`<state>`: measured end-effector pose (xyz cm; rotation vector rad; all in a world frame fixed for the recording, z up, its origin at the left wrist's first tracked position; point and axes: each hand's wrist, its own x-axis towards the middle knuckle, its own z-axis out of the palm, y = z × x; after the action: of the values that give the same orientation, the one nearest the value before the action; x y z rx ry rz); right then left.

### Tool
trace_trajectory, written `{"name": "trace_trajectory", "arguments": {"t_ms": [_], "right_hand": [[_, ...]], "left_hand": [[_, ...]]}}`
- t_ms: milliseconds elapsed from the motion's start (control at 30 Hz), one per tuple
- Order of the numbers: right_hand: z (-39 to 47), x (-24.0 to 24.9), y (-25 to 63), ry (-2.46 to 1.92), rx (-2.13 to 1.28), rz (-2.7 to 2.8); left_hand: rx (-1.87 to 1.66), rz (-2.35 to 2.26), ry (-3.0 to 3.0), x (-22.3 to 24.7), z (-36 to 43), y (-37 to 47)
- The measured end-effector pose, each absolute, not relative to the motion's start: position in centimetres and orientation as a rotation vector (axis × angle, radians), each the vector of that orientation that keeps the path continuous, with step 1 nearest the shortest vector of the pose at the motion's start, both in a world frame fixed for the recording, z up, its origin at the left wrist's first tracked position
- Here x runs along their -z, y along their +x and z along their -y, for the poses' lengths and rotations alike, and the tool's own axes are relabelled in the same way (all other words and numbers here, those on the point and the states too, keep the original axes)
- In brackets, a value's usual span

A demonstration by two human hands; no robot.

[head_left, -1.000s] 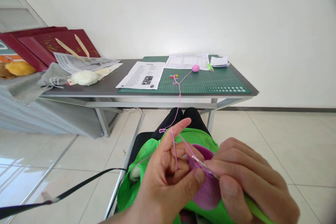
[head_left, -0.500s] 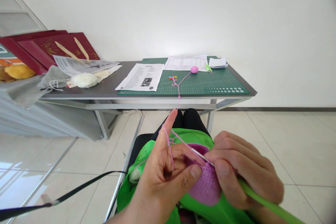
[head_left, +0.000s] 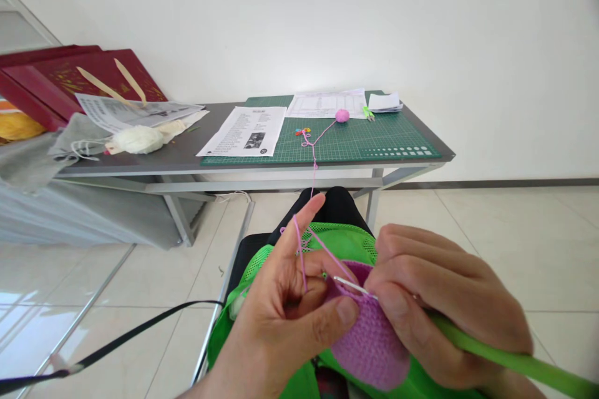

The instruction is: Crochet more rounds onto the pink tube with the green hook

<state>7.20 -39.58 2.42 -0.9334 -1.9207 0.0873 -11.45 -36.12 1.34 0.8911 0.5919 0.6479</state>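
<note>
My left hand (head_left: pixel 285 299) pinches the rim of a pink crocheted piece (head_left: pixel 372 346), cup-shaped and open at the top. Its index finger points up with pink yarn (head_left: pixel 299 249) looped round it. My right hand (head_left: pixel 440 299) is closed round a crochet hook (head_left: pixel 505 355) with a green handle. The hook's silver tip lies at the rim of the piece, beside the strand running down from the left index finger. Whether a loop sits on the shaft is partly hidden by the right fingertips. From the left hand the yarn leads up to a small pink ball (head_left: pixel 342 116) on the table.
A green cutting mat (head_left: pixel 350 143) on the dark table carries printed sheets (head_left: pixel 246 131), colourful stitch markers (head_left: pixel 303 131), small green snips (head_left: pixel 368 113) and white paper slips (head_left: pixel 384 102). White yarn (head_left: pixel 140 139) and a maroon bag (head_left: pixel 51 81) are at left. A black strap (head_left: pixel 145 324) crosses below.
The hook's tip has swung left and upward, away from the strand it lay along. My right hand has shifted slightly right, and the crocheted piece tilts more. The view has shifted a little.
</note>
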Motion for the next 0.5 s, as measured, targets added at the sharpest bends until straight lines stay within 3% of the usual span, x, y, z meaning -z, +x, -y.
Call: {"name": "trace_trajectory", "arguments": {"t_ms": [500], "right_hand": [[40.11, -3.08, 7.14, -0.941, -0.081, 1.938]], "left_hand": [[-0.589, -0.569, 0.853, -1.71, 36.36, -11.78]]}}
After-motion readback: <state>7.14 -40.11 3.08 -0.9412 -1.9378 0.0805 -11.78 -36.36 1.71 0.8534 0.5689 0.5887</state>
